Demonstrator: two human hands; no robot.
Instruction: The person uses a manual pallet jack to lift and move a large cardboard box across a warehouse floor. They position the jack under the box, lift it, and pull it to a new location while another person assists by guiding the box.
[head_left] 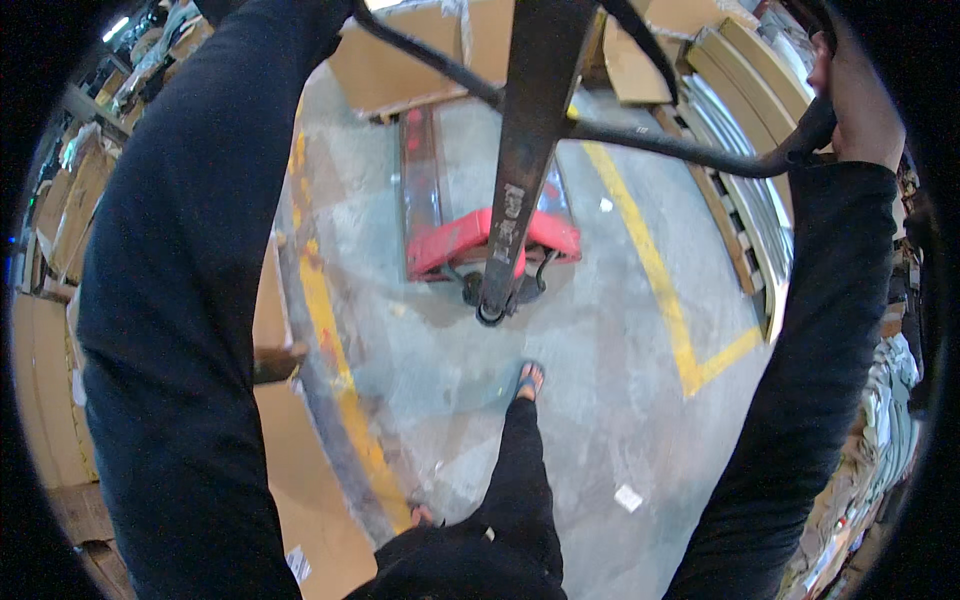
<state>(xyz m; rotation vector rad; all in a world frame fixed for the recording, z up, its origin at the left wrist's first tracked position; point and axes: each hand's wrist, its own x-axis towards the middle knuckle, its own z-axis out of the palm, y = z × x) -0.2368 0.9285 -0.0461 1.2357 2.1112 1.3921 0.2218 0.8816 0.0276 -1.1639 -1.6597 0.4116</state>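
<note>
Right hand (855,95) clamped on pallet jack handle (700,150); left hand out of sight.

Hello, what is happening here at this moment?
A person in dark sleeves stands on a concrete floor and holds the handle loop of a red pallet jack. The right hand grips the right end of the loop; the left hand is out of view above the frame. The jack's forks point away, toward cardboard boxes. One foot in a sandal is stepped forward, near the jack's wheels. Yellow lines mark the floor.
</note>
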